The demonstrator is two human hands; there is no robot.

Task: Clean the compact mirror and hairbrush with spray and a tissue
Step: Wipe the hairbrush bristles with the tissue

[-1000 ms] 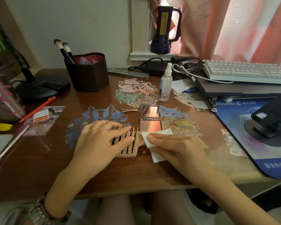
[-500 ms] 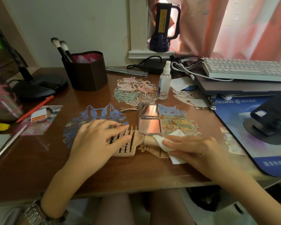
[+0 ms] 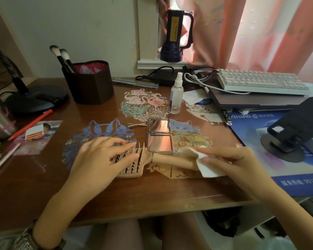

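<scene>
A beige vented hairbrush [image 3: 170,159] lies on the wooden desk [image 3: 152,195], bristles up, handle pointing right. My left hand [image 3: 98,165] presses on the bristled head with fingers stretched out flat. My right hand [image 3: 238,163] pinches a white tissue [image 3: 208,170] around the far end of the handle. The open compact mirror [image 3: 160,136] lies flat just behind the brush, both square glasses facing up. Further back stands the clear spray bottle [image 3: 176,96], upright and untouched.
A dark brush holder [image 3: 89,83] stands at the back left beside a lamp base [image 3: 34,100]. A keyboard [image 3: 260,82], a blue mouse pad [image 3: 251,132] and a black phone stand [image 3: 293,130] fill the right. Hair pins [image 3: 135,125] lie left of the mirror, a red pen [image 3: 29,125] far left.
My right hand has slid the tissue rightward along the brush handle, from near the head to the handle's end. My left hand has stayed pressed on the bristles.
</scene>
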